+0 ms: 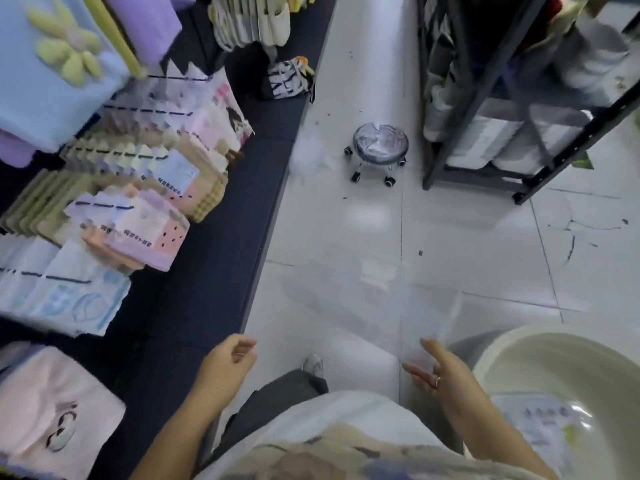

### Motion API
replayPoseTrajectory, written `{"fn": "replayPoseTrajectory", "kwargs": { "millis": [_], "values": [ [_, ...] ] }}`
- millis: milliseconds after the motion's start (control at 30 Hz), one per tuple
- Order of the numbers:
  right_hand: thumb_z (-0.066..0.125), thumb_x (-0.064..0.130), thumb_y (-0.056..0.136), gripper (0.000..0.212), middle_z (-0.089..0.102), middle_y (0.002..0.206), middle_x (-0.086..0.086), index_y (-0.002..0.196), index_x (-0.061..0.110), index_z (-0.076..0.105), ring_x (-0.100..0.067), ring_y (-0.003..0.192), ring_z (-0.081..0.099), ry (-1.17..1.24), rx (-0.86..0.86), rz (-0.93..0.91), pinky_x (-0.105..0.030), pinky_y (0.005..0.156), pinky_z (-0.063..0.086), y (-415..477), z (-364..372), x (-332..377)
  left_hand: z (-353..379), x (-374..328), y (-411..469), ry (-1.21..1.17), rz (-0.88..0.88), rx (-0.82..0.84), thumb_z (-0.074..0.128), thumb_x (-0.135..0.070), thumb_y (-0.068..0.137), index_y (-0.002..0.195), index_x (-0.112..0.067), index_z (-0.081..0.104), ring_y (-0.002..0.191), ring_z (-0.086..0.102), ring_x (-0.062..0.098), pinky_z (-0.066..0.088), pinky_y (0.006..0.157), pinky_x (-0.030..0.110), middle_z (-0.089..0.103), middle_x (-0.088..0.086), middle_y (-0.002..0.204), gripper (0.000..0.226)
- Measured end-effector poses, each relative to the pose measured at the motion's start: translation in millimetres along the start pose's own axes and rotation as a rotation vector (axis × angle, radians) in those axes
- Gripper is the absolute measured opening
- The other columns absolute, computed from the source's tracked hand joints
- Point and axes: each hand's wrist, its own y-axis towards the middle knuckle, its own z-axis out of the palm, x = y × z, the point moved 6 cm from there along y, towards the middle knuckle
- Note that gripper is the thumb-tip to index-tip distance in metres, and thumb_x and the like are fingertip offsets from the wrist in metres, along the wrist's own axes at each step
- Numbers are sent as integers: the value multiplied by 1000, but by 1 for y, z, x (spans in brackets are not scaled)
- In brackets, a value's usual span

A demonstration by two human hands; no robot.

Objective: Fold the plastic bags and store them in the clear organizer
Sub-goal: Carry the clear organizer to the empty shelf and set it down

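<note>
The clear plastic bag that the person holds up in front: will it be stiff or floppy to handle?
Probably floppy and very light: the clear plastic bag is so thin that the floor tiles show through it. Held at the right hand, it likely sags where nothing supports it. The smooth film may slip between the fingers.
</note>
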Motion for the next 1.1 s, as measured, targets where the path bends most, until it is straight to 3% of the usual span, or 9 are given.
{"fn": "replayPoseTrajectory", "kwargs": {
  "millis": [167,333,500,633,767,900,967,1000,1100],
  "values": [
    [65,31,87,26,70,86,-15,100,10,55,-28,84,70,98,-39,92,-33,64,55,69,33,104,-24,-144,145,42,131,16,61,-19,92,101,-29,63,97,59,2,44,77,17,64,-13,101,14],
    [63,29,89,23,70,58,-2,102,13,55,-23,63,72,77,-75,78,-26,45,53,175,65,203,-22,-246,285,61,169,4,60,-23,93,107,-26,63,97,58,2,43,74,15,63,-14,102,15],
    [65,31,87,29,71,78,-11,107,11,56,-26,74,72,-57,-12,88,-31,55,52,298,110,331,-8,-295,396,-22,17,-57,59,-18,93,107,-24,62,101,59,10,45,81,22,63,-7,105,15],
    [65,31,88,31,66,106,-15,109,9,56,-29,94,69,-263,101,25,-33,78,51,387,166,453,-4,-334,460,-131,-92,-93,58,-15,93,100,-28,61,99,59,8,43,76,17,63,-8,103,16],
    [63,27,90,32,61,111,-12,113,4,56,-28,96,68,-478,201,-43,-36,89,50,469,245,562,-19,-369,521,-209,-172,-163,58,-15,93,96,-34,60,97,58,4,44,78,19,62,-11,103,20],
    [64,28,89,40,65,108,-17,117,2,52,-28,93,68,-617,317,-61,-36,75,53,541,342,634,-42,-383,589,-266,-254,-264,59,-20,92,96,-38,59,98,58,2,46,80,23,63,-13,104,18],
    [64,27,89,44,67,102,-18,120,-1,50,-30,93,67,-679,352,-64,-49,84,53,570,390,660,-54,-389,626,-299,-282,-325,59,-22,92,97,-35,61,97,59,3,46,79,23,63,-13,103,14],
    [64,26,89,46,65,101,-18,122,-3,49,-30,91,68,-702,364,-69,-49,88,52,584,412,672,-61,-394,643,-317,-295,-352,59,-22,92,98,-33,61,97,60,4,46,78,22,64,-13,102,12],
    [65,25,89,41,62,110,-22,117,-2,52,-31,93,67,-785,407,-71,-35,76,54,621,467,705,-76,-413,692,-358,-330,-419,59,-20,92,97,-31,62,96,61,6,47,78,23,64,-12,100,12]
  ]
}}
